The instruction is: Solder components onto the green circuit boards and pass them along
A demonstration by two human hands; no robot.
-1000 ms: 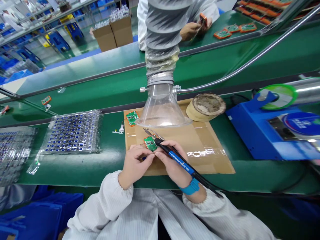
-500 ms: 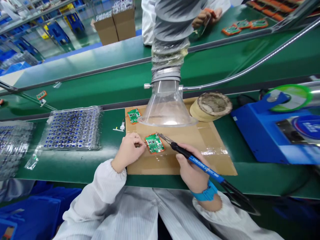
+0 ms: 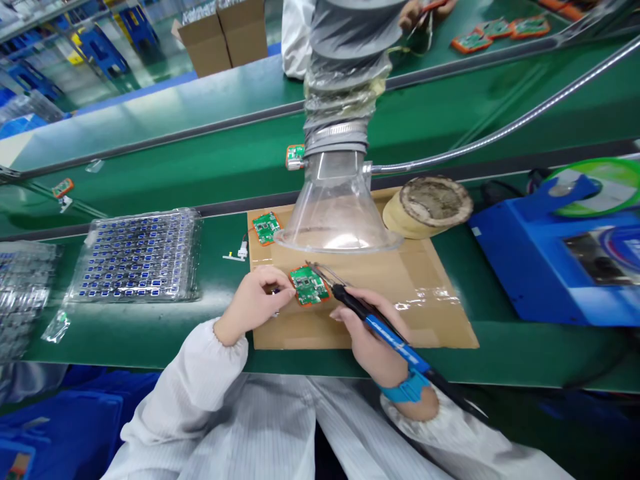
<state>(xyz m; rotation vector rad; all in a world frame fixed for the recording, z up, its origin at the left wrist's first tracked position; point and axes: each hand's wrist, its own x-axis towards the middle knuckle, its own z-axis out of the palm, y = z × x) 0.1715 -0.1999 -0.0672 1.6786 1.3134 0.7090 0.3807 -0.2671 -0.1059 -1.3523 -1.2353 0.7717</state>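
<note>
My right hand [image 3: 373, 330] is wrapped round the blue-and-black handle of a soldering iron [image 3: 395, 343]. Its metal tip reaches to the upper edge of a green circuit board [image 3: 310, 285] with an orange rim, which lies flat on a cardboard sheet [image 3: 400, 287]. Whether the tip touches the board I cannot tell. At the board's left edge my left hand [image 3: 257, 299] is closed in a pinch; a small dark part shows between the fingers, too small to name. Above the board hangs a clear fume-extractor hood [image 3: 337, 207].
Another circuit board [image 3: 266, 228] lies at the cardboard's upper left, beside a small white connector [image 3: 243, 251]. Left of it stands a plastic tray [image 3: 137, 257] of small parts. A round yellowish pot [image 3: 427, 207] and a blue solder station [image 3: 540, 260] are on the right. Across the bench, a co-worker's hands [image 3: 425, 13] work.
The iron's tip has shifted slightly left along the board's upper edge, and my right hand has moved a little left with it. My left hand stays pinched by the board. The view has tilted slightly.
</note>
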